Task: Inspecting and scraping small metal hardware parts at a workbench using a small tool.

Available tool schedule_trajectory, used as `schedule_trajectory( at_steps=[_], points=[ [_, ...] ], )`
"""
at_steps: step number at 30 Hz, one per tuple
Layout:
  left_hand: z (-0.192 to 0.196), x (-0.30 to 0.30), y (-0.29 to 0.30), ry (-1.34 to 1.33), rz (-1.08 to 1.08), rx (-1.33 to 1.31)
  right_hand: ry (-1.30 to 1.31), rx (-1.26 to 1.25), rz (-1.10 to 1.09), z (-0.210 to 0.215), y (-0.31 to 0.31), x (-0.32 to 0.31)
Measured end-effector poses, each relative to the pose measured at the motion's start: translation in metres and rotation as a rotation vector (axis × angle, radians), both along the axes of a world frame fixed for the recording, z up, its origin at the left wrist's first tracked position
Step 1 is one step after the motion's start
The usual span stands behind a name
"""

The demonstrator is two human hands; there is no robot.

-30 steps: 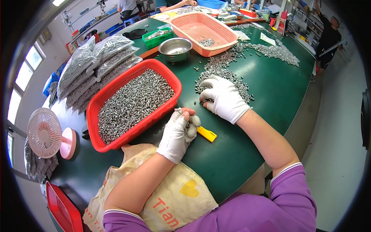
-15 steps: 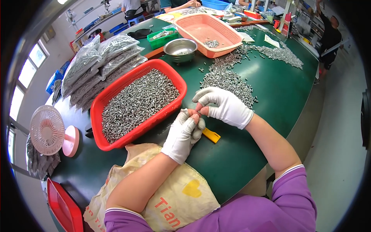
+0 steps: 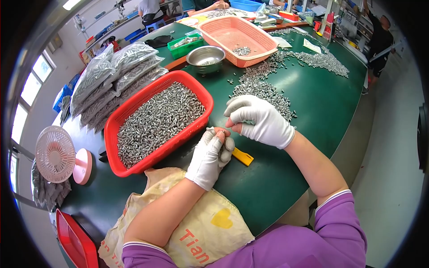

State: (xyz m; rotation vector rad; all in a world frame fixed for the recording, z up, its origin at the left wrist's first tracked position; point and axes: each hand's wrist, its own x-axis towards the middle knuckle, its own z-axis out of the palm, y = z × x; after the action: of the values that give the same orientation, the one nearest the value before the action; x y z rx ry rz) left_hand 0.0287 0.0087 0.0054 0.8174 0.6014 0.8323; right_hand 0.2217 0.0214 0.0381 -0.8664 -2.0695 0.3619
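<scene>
White gloves with bare thumb and index tips cover both my hands. My left hand [image 3: 209,156] is closed in a pinch in front of the red basket [image 3: 211,100]; whatever lies between its fingertips is too small to make out. Just up and right of it, my right hand [image 3: 261,120] has its thumb and index tip close together, a short gap away from the left fingertips; anything in that pinch is hidden. Small silver metal pins [image 3: 161,123] fill much of the red basket. More loose silver metal pins [image 3: 263,90] lie heaped on the green table [image 3: 326,107] beyond my right hand.
A yellow-handled tool [image 3: 242,157] lies beside my left hand. Behind stand a steel bowl [image 3: 213,54], a pink basket [image 3: 263,43] and a green box [image 3: 185,50]. Filled plastic bags [image 3: 107,73] and a pink fan [image 3: 56,154] are at left. Cream cloth [image 3: 178,214] lies under my left forearm.
My fingertips have parted: the right hand has drawn slightly up and away from the left. My left hand stays nearly in place, still pinched.
</scene>
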Motion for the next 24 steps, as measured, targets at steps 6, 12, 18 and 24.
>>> schedule_trajectory(
  at_steps=[6, 12, 18, 24],
  points=[
    [0.0014, 0.0001, -0.0003, 0.020, -0.011, 0.025, -0.025, 0.037, 0.061, -0.0007, 0.0014, -0.0033],
    [0.0018, 0.0009, -0.0016, 0.034, 0.013, 0.026, -0.048, 0.034, 0.069, 0.0000, 0.0020, -0.0022],
    [-0.0001, 0.0004, -0.0004, 0.018, -0.001, 0.023, -0.042, 0.015, 0.057, -0.0007, 0.0015, -0.0026],
    [0.0000, 0.0006, -0.0005, 0.019, 0.004, -0.002, -0.053, 0.007, 0.024, 0.0002, 0.0006, -0.0016]
  ],
)
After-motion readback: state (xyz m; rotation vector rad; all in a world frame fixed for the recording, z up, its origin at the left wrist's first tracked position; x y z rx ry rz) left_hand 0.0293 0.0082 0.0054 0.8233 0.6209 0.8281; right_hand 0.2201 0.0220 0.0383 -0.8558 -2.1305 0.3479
